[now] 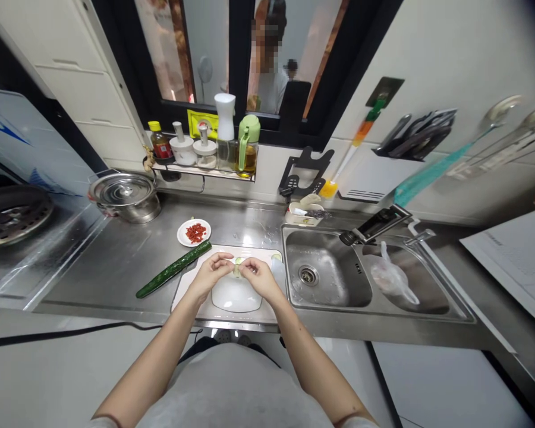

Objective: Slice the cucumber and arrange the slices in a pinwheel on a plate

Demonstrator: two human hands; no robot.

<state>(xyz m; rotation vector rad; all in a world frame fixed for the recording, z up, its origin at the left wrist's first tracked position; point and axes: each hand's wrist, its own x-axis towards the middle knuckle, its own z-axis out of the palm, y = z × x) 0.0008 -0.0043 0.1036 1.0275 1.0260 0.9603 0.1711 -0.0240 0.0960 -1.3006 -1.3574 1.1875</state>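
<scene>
Between my fingertips is a pale green piece that looks like sliced cucumber (238,268). My left hand (210,274) pinches it from the left, and my right hand (259,278) grips the other side with its fingers closed. Below both hands a white plate (236,302) rests on a light cutting board (196,309). A long whole cucumber (172,271) lies slantwise on the counter, its upper end at the board's edge. Near the board's upper right corner are a small cucumber piece (277,257) and a pale blade-like shape (277,271), partly covered by my right arm.
A small plate (181,235) of chopped red pieces (196,232) stands behind the cucumber. To the right is a double sink (334,285) with a plastic bag (390,276) in it. A lidded steel pot (136,205) stands back left, and a shelf (205,170) carries bottles and jars.
</scene>
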